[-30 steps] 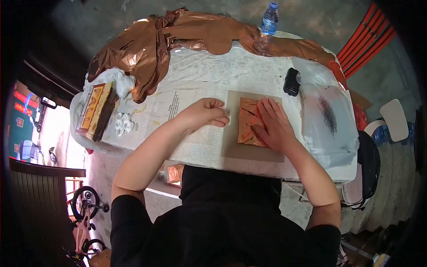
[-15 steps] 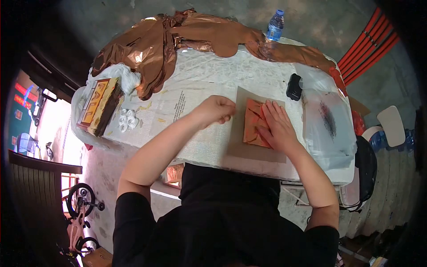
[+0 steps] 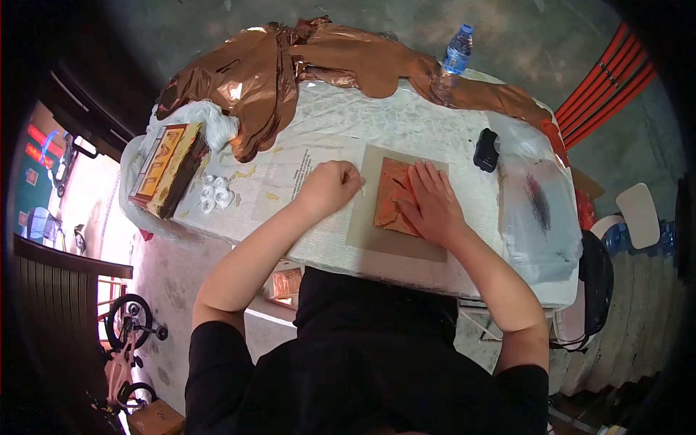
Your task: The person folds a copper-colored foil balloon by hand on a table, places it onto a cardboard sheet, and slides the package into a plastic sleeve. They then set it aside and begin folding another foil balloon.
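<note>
My right hand [image 3: 437,204] lies flat with its fingers stretched out, pressing on the right part of an orange-copper square panel [image 3: 389,194] with dark, crease-like lines. Under the panel is a larger grey-brown sheet [image 3: 362,239], flat on the covered table. My left hand [image 3: 330,190] is just left of that sheet, its fingers curled together. Whatever the left fingers may pinch is too small or hidden to make out.
Crumpled copper foil [image 3: 355,54] runs along the table's far edge, near a water bottle [image 3: 457,51]. A black object [image 3: 486,150] sits right of the sheet, beside clear plastic [image 3: 536,210]. At left are a yellow-and-brown block [image 3: 168,170] and small white cups [image 3: 215,194].
The sheet and panel have slid left across the table, with my right hand staying on the panel. My left hand has moved left and away from over the sheet's edge.
</note>
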{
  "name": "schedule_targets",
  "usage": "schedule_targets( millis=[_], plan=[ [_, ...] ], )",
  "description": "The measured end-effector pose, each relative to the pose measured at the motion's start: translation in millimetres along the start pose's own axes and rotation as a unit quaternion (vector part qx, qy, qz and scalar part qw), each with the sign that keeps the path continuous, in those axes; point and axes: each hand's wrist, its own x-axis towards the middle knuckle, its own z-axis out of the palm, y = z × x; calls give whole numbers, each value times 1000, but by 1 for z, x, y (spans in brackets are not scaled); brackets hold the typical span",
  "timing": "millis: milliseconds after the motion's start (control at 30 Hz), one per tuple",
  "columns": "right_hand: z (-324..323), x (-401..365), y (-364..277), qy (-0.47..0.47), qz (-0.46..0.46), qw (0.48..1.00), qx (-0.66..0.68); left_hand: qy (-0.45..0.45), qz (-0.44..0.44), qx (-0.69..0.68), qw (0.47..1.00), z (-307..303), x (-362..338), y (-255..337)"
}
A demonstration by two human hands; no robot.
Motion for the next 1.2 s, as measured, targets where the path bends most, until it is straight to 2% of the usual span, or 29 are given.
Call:
schedule_targets(
  millis=[33,67,100,167,400,467,667,867,1100,1200],
  plan=[
    [-1,0,0,0,2,1000,3,115,113,144,976,1,-6,-2],
    [-1,0,0,-1,1,1000,3,225,220,283,906,3,-12,-3],
    [-2,0,0,3,0,1000,7,225,220,283,906,6,-16,-4],
    [0,-1,1,4,-4,1000,13,248,226,367,868,12,-24,-8],
    [6,-3,5,32,-18,999,13,172,222,251,926,1,-30,-9],
    [5,-2,5,30,-15,999,16,118,140,209,961,0,-28,-5],
    [5,-2,4,32,-17,999,16,179,214,220,935,6,-22,-16],
    [4,-3,3,27,-18,999,18,175,225,226,931,6,-27,-12],
    [5,-2,4,26,-12,1000,12,167,199,174,950,3,-24,-11],
    [5,-2,3,27,-13,1000,10,163,155,129,966,0,-23,-6]
  ],
)
